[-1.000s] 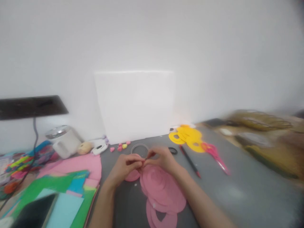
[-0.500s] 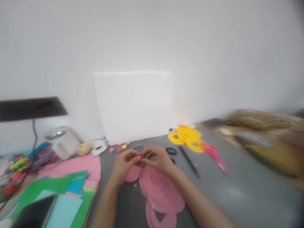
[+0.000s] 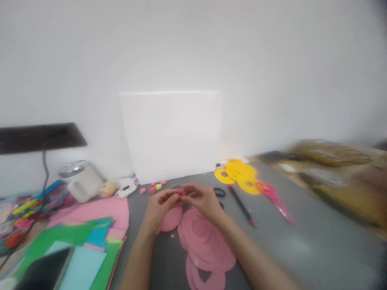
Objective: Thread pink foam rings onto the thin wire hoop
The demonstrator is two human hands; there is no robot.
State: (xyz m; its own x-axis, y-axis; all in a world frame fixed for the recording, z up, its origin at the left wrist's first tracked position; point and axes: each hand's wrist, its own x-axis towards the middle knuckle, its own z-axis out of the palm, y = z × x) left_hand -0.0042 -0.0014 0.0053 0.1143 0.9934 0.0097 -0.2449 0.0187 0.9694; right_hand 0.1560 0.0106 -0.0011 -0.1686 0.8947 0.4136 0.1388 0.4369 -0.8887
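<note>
Between the fingertips of both hands is a small rolled pink paper piece (image 3: 181,194), its coiled end showing. My left hand (image 3: 159,206) pinches it from the left, and my right hand (image 3: 203,200) pinches it from the right. Below them lie pink paper circles and rings (image 3: 208,245) in an overlapping pile. A single pink paper disc (image 3: 171,220) rests just under my left fingers. Black-handled scissors (image 3: 219,192) are partly hidden behind my right hand. A clear ring-shaped object (image 3: 175,186) shows just beyond my fingertips.
Small pink and yellow paper rolls (image 3: 155,187) sit near the white board (image 3: 172,137). To the right are yellow paper rings (image 3: 238,175), a black pencil (image 3: 242,205) and pink scissors (image 3: 275,201). Coloured sheets (image 3: 81,262), a phone (image 3: 44,270) and a white mug (image 3: 84,183) are left.
The pink roll has turned between my fingers, and its coiled end now shows more. My right fingers have shifted slightly; the other things stay in place.
</note>
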